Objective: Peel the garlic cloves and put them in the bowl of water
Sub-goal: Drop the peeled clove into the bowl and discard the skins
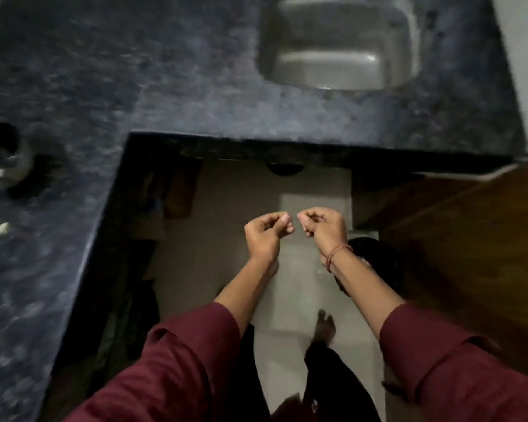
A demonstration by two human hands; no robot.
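Both hands off the bench, held over the floor [290, 287] in the notch of the L-shaped bench [171, 86]; left hand [267, 231] and right hand [322, 226] side by side, close but not touching; fingers of each curled in, thumb tip against fingertips; no clove or skin shows in either grip; small pale glint on a right finger, too small to identify. Frame is motion-blurred.

Garlic: one small pale piece [2, 228], looks like a clove, lying on the left arm of the bench near its outer left edge, well apart from the hands. Dark round vessel [0, 159] just beyond it along the same edge, cut by the frame; can't tell whether it is the bowl or whether it holds water.

Steel sink [339, 44] set into the far arm of the bench, toward its right end. Red thread band [337, 254] on the right wrist; maroon sleeves [177, 370] on both forearms; one bare foot [325, 325] on the floor below the hands; brown wooden panel [470, 239] at right.
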